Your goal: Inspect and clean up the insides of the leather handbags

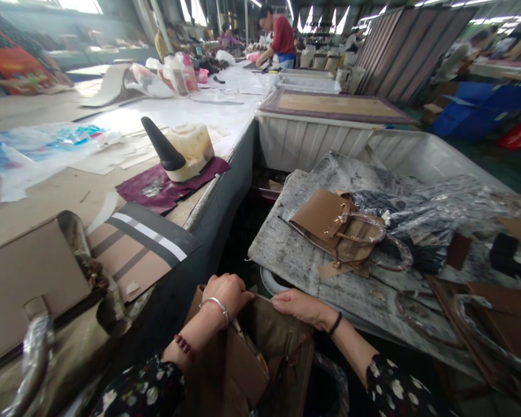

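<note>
A brown handbag (282, 341) stands in front of me with its top facing up, so its lining and inner pocket show. My left hand (228, 295) is closed on the bag's far rim, left of the middle. Just right of it, my right hand (301, 306) pinches the same rim between thumb and fingers. A tan flap or panel (247, 365) lies across the bag's left side. Part of a plastic-wrapped handle (336, 382) shows at its right. The bag's bottom is out of view.
On the left table lie a beige bag (35, 272), striped panels (134, 243) and a container with a black handle (186, 150) on maroon leather. A grey board (299, 231) at right carries a tan handbag (321, 217) and clear plastic (451, 202). A co-worker in red (282, 37) stands far back.
</note>
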{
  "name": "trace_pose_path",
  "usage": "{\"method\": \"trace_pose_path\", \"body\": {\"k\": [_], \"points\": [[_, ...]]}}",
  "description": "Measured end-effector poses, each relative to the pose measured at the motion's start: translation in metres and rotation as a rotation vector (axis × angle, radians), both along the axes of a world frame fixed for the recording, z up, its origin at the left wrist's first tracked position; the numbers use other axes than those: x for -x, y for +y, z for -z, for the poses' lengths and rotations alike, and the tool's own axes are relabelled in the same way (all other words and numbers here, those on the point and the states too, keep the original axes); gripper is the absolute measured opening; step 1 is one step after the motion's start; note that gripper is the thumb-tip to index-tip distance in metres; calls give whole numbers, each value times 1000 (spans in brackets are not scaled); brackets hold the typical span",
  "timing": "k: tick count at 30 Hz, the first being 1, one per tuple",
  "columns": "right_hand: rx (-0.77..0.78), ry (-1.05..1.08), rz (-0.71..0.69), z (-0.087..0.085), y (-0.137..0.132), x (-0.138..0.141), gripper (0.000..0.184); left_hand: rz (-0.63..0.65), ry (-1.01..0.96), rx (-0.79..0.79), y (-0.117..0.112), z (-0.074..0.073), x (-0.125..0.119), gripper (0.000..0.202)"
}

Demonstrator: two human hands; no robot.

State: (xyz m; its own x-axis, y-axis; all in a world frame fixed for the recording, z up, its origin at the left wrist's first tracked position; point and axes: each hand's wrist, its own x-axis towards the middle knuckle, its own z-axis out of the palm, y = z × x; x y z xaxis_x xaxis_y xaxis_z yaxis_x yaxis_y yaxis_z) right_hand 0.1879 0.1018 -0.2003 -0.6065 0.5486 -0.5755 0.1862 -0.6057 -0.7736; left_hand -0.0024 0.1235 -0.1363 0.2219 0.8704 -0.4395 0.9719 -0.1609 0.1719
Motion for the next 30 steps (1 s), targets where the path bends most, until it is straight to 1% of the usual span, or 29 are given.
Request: {"method": "trace_pose_path", "body": {"k": [3, 6, 10, 14, 20, 24, 26, 28, 30], "points": [[41, 33, 57, -3, -3, -3, 39, 10, -4, -8, 0, -1, -2, 31], [76, 26, 89, -2, -2, -3, 40, 16, -17, -18, 0, -4, -4, 31], [74, -25, 113, 1, 1, 5, 40, -1, -15, -25, -2, -6, 0, 31], [95, -13, 148, 2, -1, 7, 41, -6, -26, -12, -4, -6, 2, 31], [121, 55, 120, -6, -8, -6, 34, 13, -29, 1, -2, 0, 1, 31], [140, 144, 112, -10, -8, -12, 41, 9, -39, 9, 0, 5, 0, 32], [133, 104, 115, -8, -8, -10, 39, 16, -43, 6, 0, 6, 1, 32], [97, 8, 128, -5, -5, -7, 35, 18, -35, 7, 1, 6, 1, 32], [12, -81, 126, -1, -2, -1, 35, 13, -22, 18, 2, 6, 0, 33]]}}
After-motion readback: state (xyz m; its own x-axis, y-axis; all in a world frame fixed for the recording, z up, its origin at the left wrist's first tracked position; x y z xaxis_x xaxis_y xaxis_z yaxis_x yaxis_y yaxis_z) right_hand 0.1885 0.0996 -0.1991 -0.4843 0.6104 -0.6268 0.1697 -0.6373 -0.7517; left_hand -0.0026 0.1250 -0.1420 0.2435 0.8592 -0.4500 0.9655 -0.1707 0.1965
